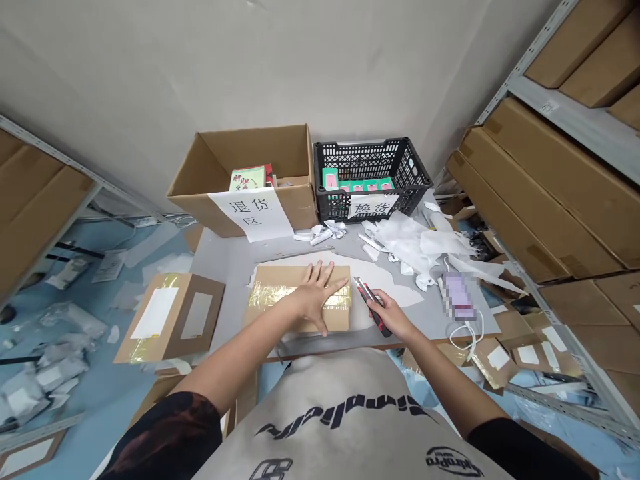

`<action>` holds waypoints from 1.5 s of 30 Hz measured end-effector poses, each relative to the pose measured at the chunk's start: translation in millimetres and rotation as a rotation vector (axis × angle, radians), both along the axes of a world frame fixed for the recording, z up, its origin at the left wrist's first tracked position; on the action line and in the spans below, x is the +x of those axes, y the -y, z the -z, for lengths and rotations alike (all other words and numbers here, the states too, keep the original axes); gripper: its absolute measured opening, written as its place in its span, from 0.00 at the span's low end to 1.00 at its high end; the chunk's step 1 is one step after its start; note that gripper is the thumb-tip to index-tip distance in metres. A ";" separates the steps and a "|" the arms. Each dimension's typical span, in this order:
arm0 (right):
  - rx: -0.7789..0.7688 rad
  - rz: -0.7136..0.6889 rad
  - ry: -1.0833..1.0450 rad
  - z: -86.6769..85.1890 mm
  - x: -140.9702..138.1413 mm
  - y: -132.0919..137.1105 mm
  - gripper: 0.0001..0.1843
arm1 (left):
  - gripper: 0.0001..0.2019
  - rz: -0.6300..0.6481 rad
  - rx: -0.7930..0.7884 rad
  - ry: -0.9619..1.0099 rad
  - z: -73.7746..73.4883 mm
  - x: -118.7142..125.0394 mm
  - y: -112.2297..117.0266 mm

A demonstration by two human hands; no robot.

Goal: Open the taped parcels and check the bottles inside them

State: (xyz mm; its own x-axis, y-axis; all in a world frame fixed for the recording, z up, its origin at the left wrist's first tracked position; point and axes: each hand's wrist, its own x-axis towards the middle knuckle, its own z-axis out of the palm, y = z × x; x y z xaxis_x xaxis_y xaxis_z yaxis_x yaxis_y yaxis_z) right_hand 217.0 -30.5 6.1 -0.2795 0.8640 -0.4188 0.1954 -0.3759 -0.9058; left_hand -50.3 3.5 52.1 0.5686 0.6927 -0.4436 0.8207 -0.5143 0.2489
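1. A cardboard parcel (pixel 300 327) bound with gold-tinted packing tape (pixel 300 294) lay flat near the front edge of a grey table (pixel 225 287), around the middle of that edge.
2. The person's left hand (pixel 315 301) pressed open on the parcel, palm down and fingers spread.
3. The right hand (pixel 389 315) closed around the red-and-black handle of a utility knife (pixel 371 305), just beside the parcel's right end, its blade tip near the parcel but apart from it.
4. Crumpled white packing paper (pixel 410 241) lay heaped toward the table's right side, near a pixelated purple item (pixel 459 297) with a white cable (pixel 463 339).
5. A second cardboard parcel (pixel 170 319), with white labels, sat tilted at the table's left edge.
6. Along the far edge stood an open carton (pixel 245 170) bearing a paper sign (pixel 251 213) reading "退货区", with a green book (pixel 247 179) inside.
7. Beside it, a black plastic crate (pixel 373 160) held green-and-pink boxes (pixel 357 183) behind a sign (pixel 373 206) reading "换货".
8. Metal shelves (pixel 550 113) loaded with brown cartons (pixel 550 193) lined the right side, and plastic bags (pixel 45 360) lay on the blue floor at left.
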 end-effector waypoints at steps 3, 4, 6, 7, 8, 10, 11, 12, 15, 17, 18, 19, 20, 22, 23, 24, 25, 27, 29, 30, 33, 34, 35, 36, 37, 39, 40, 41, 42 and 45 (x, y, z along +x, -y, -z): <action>-0.002 -0.081 0.016 -9.7 10.1 -2.1 0.32 | 0.71 -0.007 0.011 0.022 -2.3 1.3 -0.6; -0.001 -0.101 0.009 -11.9 11.7 -3.4 0.33 | 0.71 -0.009 0.008 0.031 -3.4 1.4 -1.5; -0.003 -0.130 -0.010 -13.8 13.0 -6.5 0.34 | 0.71 -0.014 -0.003 0.041 -6.0 1.8 -3.9; -0.006 -0.136 -0.025 -13.3 13.0 -8.1 0.35 | 0.71 -0.016 -0.006 0.043 -7.3 2.2 -5.4; -0.011 -0.136 -0.042 -12.1 12.8 -9.7 0.35 | 0.70 -0.018 -0.004 0.043 -8.5 2.7 -6.7; -0.014 -0.124 -0.071 -8.3 12.7 -12.7 0.35 | 0.70 -0.024 0.005 0.037 -10.5 4.3 -9.2; -0.010 -0.118 -0.079 -6.1 13.1 -14.2 0.35 | 0.69 -0.027 0.009 0.033 -11.2 5.2 -10.1; -0.007 -0.117 -0.084 -4.0 13.8 -15.8 0.34 | 0.69 -0.032 0.012 0.030 -11.7 6.1 -10.9; -0.016 -0.144 -0.094 0.7 16.0 -21.1 0.34 | 0.69 -0.049 0.005 0.031 -11.7 8.3 -12.4; -0.036 -0.158 -0.100 1.7 15.9 -24.4 0.34 | 0.70 -0.062 -0.002 0.030 -10.5 9.2 -13.0; -0.042 -0.160 -0.100 1.5 15.2 -25.7 0.34 | 0.70 -0.067 -0.003 0.028 -9.8 9.5 -13.2; -0.043 -0.158 -0.101 0.8 14.3 -26.7 0.34 | 0.70 -0.071 -0.002 0.026 -9.1 9.8 -13.4; -0.039 -0.154 -0.100 -0.4 13.3 -27.3 0.34 | 0.70 -0.074 0.001 0.025 -8.4 10.0 -13.5; -0.027 -0.157 -0.091 -4.4 11.9 -27.8 0.34 | 0.70 -0.080 0.008 0.024 -7.5 10.6 -13.6; -0.022 -0.160 -0.082 -7.0 11.9 -27.9 0.34 | 0.70 -0.083 0.008 0.023 -7.4 10.8 -13.7; -0.022 -0.167 -0.073 -9.7 12.4 -28.1 0.34 | 0.70 -0.086 0.006 0.021 -7.4 11.1 -13.7; -0.025 -0.179 -0.064 -12.5 13.3 -28.4 0.35 | 0.70 -0.089 0.003 0.018 -7.6 11.3 -13.7; -0.036 -0.205 -0.055 -17.5 15.5 -29.4 0.36 | 0.69 -0.095 0.001 0.012 -8.3 11.6 -13.6; -0.038 -0.225 -0.054 -20.8 17.4 -30.2 0.36 | 0.69 -0.097 0.004 0.012 -8.9 11.5 -13.6; -0.036 -0.230 -0.054 -21.7 18.1 -30.3 0.35 | 0.70 -0.097 0.005 0.014 -9.1 11.3 -13.6; -0.019 -0.226 -0.052 -22.1 19.3 -29.0 0.35 | 0.70 -0.094 -0.004 0.019 -9.1 10.8 -14.1; -0.009 -0.224 -0.047 -21.9 19.5 -28.0 0.35 | 0.70 -0.096 -0.007 0.017 -9.0 10.6 -14.3; 0.001 -0.224 -0.038 -21.6 19.6 -26.9 0.35 | 0.69 -0.098 -0.009 0.014 -8.9 10.6 -14.4; 0.011 -0.224 -0.027 -21.5 19.7 -25.6 0.35 | 0.69 -0.099 -0.009 0.011 -8.7 10.6 -14.5; 0.019 -0.223 -0.014 -21.6 19.7 -24.3 0.35 | 0.69 -0.098 -0.007 0.008 -8.6 10.8 -14.5; 0.025 -0.219 0.006 -22.0 19.5 -21.5 0.34 | 0.69 -0.094 -0.002 0.005 -8.2 11.1 -14.1; 0.025 -0.216 0.011 -22.3 19.4 -20.1 0.34 | 0.69 -0.091 0.003 0.005 -7.9 11.3 -13.8; 0.022 -0.212 0.011 -22.6 19.2 -18.8 0.34 | 0.69 -0.089 0.010 0.005 -7.7 11.4 -13.3; 0.019 -0.204 0.008 -22.7 19.1 -17.4 0.34 | 0.69 -0.087 0.018 0.006 -7.5 11.6 -12.8; 0.004 -0.154 -0.022 -21.6 19.4 -13.3 0.33 | 0.70 -0.080 0.035 0.015 -7.2 11.6 -11.6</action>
